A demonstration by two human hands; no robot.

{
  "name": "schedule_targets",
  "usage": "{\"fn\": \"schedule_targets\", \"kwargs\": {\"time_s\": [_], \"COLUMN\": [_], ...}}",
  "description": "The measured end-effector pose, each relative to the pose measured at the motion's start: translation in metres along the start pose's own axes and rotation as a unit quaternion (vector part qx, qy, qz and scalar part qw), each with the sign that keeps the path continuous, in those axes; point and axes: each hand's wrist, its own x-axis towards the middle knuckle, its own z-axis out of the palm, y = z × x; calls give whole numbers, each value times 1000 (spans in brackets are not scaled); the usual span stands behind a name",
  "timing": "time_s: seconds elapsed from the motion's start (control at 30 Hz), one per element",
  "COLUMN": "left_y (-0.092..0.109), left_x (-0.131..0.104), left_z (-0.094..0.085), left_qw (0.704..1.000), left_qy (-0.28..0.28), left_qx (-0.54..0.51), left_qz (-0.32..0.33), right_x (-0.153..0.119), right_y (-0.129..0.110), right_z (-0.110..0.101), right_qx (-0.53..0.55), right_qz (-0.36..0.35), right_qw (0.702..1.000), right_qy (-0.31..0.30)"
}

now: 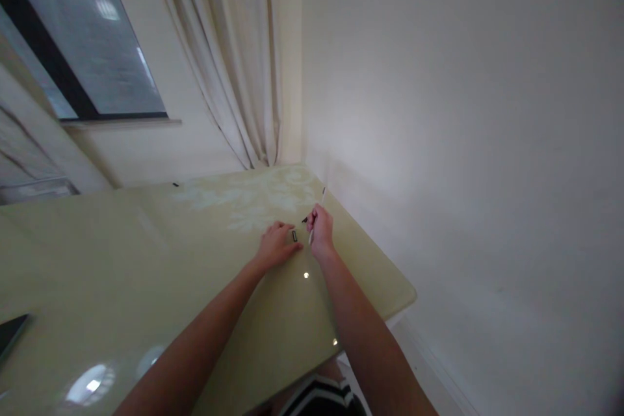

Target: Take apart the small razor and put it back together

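Observation:
My left hand (277,245) rests on the glossy pale green-yellow tabletop (205,260), its thumb and fingers apart. Between them lies a small dark-edged rectangular piece (294,235); I cannot tell whether the fingers touch it. Just to the right, my right hand (320,229) is closed around a slim white pen-like stick (311,238), one end of which sticks up past the knuckles. A small black piece (305,220) shows at the right fingertips, too small to name.
A plain white wall (439,110) runs along the table's right side. Behind the table hang beige curtains (238,58) beside a window (97,32). A small black item (175,184) lies by the far edge, and a dark flat object (12,331) at the left.

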Motion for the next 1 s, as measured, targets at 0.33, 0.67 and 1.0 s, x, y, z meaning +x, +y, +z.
{"fn": "schedule_targets", "kwargs": {"time_s": [0.33,0.67,1.0], "left_y": [-48,-60,-57], "left_x": [-44,-104,-105], "left_z": [-26,-63,-57], "left_qw": [985,958,959], "left_qy": [78,247,237], "left_qx": [-140,-129,-122], "left_qz": [55,72,95], "right_x": [-29,-80,-81], "right_y": [16,22,28], "right_z": [17,34,31], "right_qx": [-129,-186,-162], "right_qz": [154,114,116], "right_qw": [962,907,922], "right_qy": [-185,-362,-332]}}
